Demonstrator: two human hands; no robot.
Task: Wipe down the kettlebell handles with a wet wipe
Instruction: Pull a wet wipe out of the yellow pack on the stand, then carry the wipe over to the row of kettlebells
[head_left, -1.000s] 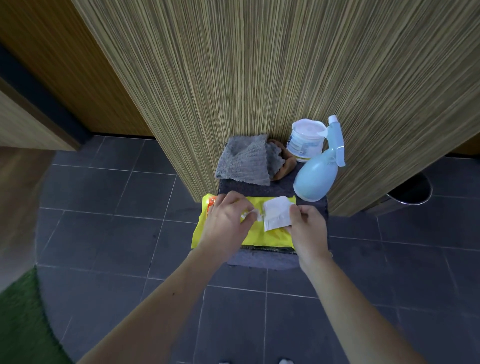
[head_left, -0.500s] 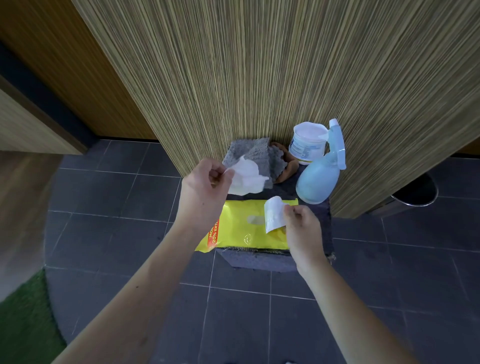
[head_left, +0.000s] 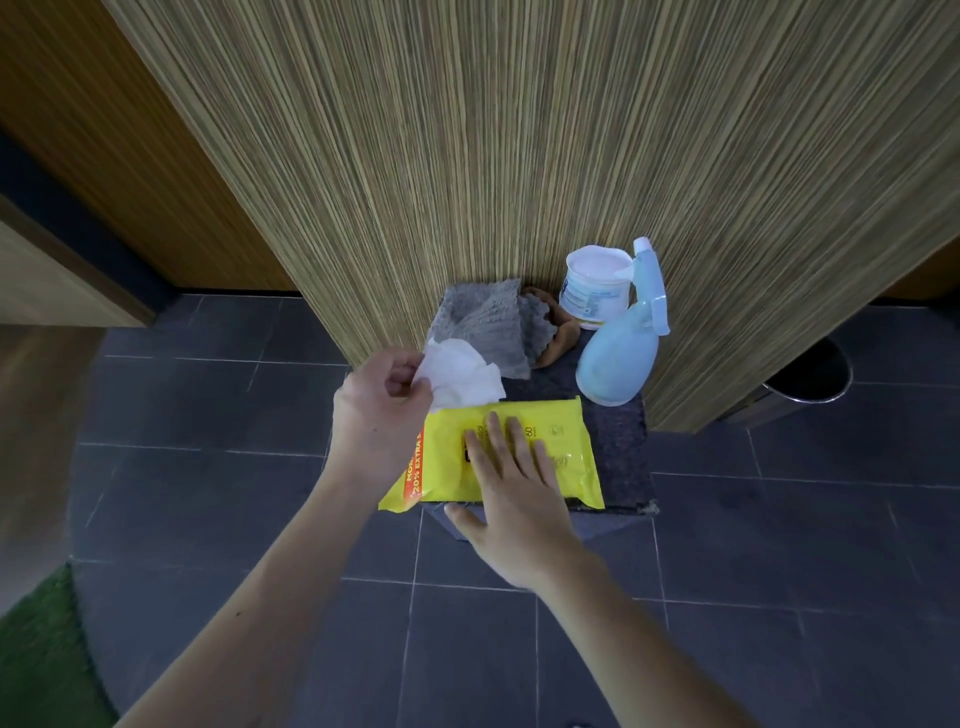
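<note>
A pack of wipes (head_left: 519, 457) is laid at the front of a stool (head_left: 618, 467). Behind it, a cloth (head_left: 483, 322) is placed left, with a tub (head_left: 592, 291) and spray bottle (head_left: 618, 358) right.

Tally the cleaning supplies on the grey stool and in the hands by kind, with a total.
Wet wipe, pinched by the left hand: 1
Yellow wipe pack, pressed under the right hand: 1
Spray bottle: 1
White tub: 1
Grey cloth: 1
Brown cloth: 1
Total: 6
</note>
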